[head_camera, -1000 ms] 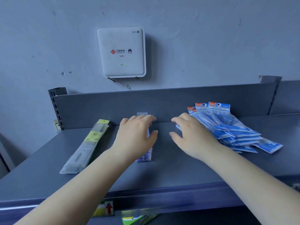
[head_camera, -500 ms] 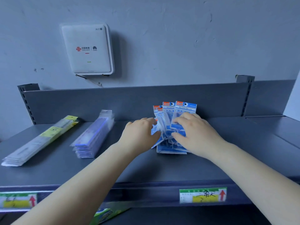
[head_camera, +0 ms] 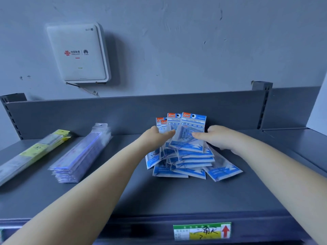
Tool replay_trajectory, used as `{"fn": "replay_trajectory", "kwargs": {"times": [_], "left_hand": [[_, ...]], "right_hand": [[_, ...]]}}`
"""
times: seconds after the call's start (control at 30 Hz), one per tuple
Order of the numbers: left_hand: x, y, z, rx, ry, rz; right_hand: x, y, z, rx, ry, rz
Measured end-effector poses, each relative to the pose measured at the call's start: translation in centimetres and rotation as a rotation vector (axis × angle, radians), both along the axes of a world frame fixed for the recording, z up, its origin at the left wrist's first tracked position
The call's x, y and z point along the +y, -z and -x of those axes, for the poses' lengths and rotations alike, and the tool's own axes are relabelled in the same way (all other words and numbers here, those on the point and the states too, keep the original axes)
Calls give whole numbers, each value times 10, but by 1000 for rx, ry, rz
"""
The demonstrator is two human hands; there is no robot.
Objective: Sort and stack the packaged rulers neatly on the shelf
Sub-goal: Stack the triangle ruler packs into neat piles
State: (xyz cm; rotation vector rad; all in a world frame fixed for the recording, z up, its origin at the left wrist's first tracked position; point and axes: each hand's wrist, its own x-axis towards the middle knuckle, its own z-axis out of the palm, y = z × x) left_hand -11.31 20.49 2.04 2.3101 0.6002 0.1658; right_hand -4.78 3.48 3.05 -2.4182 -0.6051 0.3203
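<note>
A loose pile of blue-and-white geometric ruler packs [head_camera: 187,156] lies fanned out on the grey shelf [head_camera: 177,197], its tops leaning against the back panel. My left hand [head_camera: 155,137] grips the pile's left side and my right hand [head_camera: 217,137] grips its right side, with the top packs raised between them. A neat stack of clear long-ruler packs [head_camera: 83,154] lies to the left. Further left lies a stack of long rulers with yellow labels [head_camera: 33,152].
A white WiFi box [head_camera: 77,53] hangs on the wall above the shelf's back panel [head_camera: 123,114]. A green-and-yellow price label [head_camera: 201,231] with a red arrow sits on the shelf's front edge. Another shelf section [head_camera: 300,138] adjoins on the right.
The view has shifted right and closer. Both hands moved from the clear ruler stack to the blue packs, then spread to the pile's two sides and lifted its top packs.
</note>
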Motion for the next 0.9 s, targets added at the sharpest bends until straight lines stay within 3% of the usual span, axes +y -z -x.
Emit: {"fn": "replay_trajectory", "kwargs": {"times": [0.1,0.4,0.57,0.7,0.9], "left_hand": [[1,7,-7,-85,38,145],[13,15,-16,-185,147,286],[10,19,-17,-252,146,423],[4,24,-19,-367,187,637],[0,20,-15,-486,238,695]], "right_hand": [[6,7,-9,123,-24,-32],[2,25,-23,244,-39,-294],[4,30,-23,161,-27,-405],[7,30,-21,150,-72,-542],[8,27,-26,237,-13,-646]]}}
